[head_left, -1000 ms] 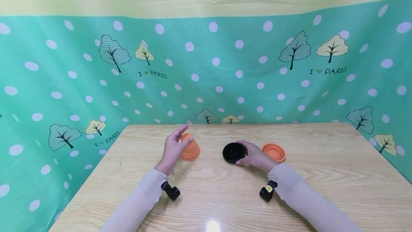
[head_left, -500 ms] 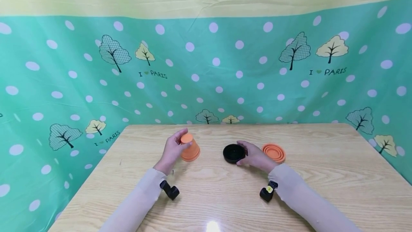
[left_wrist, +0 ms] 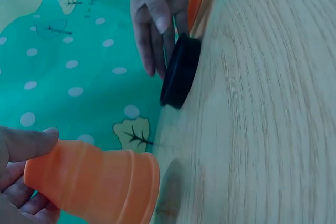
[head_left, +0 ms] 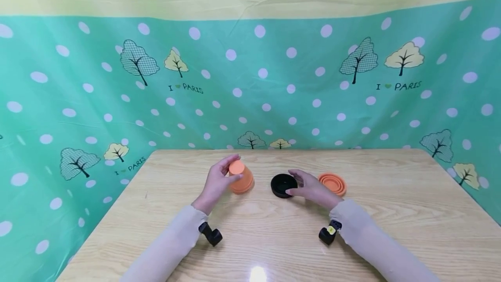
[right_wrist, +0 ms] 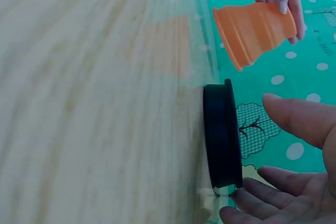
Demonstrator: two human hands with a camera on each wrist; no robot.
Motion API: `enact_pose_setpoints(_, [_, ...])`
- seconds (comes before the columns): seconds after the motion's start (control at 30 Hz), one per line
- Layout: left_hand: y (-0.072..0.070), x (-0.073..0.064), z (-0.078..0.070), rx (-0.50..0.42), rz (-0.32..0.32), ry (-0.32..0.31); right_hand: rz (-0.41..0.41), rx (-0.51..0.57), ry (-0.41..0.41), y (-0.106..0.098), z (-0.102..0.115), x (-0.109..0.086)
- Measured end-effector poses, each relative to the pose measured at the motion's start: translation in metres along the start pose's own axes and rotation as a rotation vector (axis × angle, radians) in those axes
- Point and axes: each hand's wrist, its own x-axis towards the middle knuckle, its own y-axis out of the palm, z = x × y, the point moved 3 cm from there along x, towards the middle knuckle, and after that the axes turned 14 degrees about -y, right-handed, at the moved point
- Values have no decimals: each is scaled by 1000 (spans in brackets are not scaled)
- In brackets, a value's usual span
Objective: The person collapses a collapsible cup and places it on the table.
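L grip [head_left: 218, 181]: holds orange cup [head_left: 245, 181] by its narrow end, thumb on near side, fingers on far side. Cup inverted, wide rim twd bench [head_left: 411, 195]; both wrist views show a gap btw rim & surface, so it's just off the bench, slightly tilted. Stepped wall visible.

R grip [head_left: 313, 189]: holds nothing. Thumb & fingers extended, spread apart at R side of black dish [head_left: 282, 185]; thumb clear of it in R wrist view, lower fingertips v. close to its edge. Contact: can't tell. Dish sits flat on bench, hollow side up, to R of cup, apart from it.

Orange ringed disc [head_left: 332, 182] flat on bench, R of dish, partly behind R grip & wrist; concentric rings face up.

Pale sleeves [head_left: 168, 243] on both arms; small black device at each wrist, R one [head_left: 325, 235] w/ yellow mark. Bkgd: green spotted cloth [head_left: 274, 55] w/ tree prints & "I PARIS" lettering, pale yellow band up top. Bright glare spot [head_left: 258, 273] on bench, near edge of head view.
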Motion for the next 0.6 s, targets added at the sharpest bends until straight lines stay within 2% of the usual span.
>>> enact_pose_setpoints(0.17, [13, -6, -8, -29, 26, 23, -66, -43, -50, -4, 6, -2])
enact_pose_setpoints(0.3, [25, -11, -15, -51, 49, 51, -107, -13, -120, -6, 11, -3])
enact_pose_setpoints(0.4, [34, -14, -18, -64, 87, 78, -103, 4, -143, -6, 15, -3])
enact_pose_setpoints(0.6, [56, -24, -23, -46, 154, 99, -75, 28, -130, -4, 18, -7])
